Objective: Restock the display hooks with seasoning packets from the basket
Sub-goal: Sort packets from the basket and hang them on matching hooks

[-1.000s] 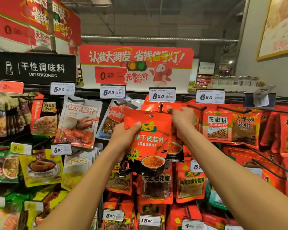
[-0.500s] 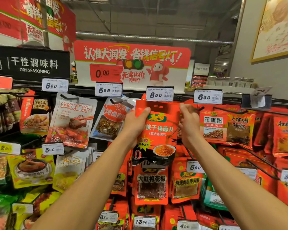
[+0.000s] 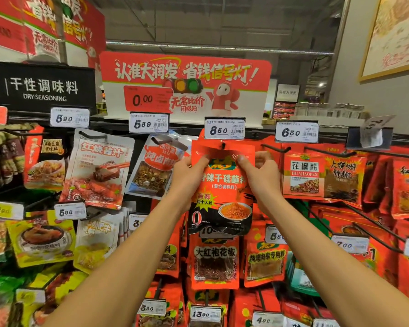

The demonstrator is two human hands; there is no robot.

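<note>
Crowded seasoning rack (image 3: 340,185) ahead. Both hands, left (image 3: 187,175) and right (image 3: 261,175), pinched red packet (image 3: 222,185) at hook (image 3: 223,145); risked tearing hole, or slip.

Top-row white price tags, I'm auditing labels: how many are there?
5, left to right: 5.90 tag, 5.89 tag, 8.50 tag above the held packet, 6.80 tag, bent tag far right. Others may be off-frame.
</note>
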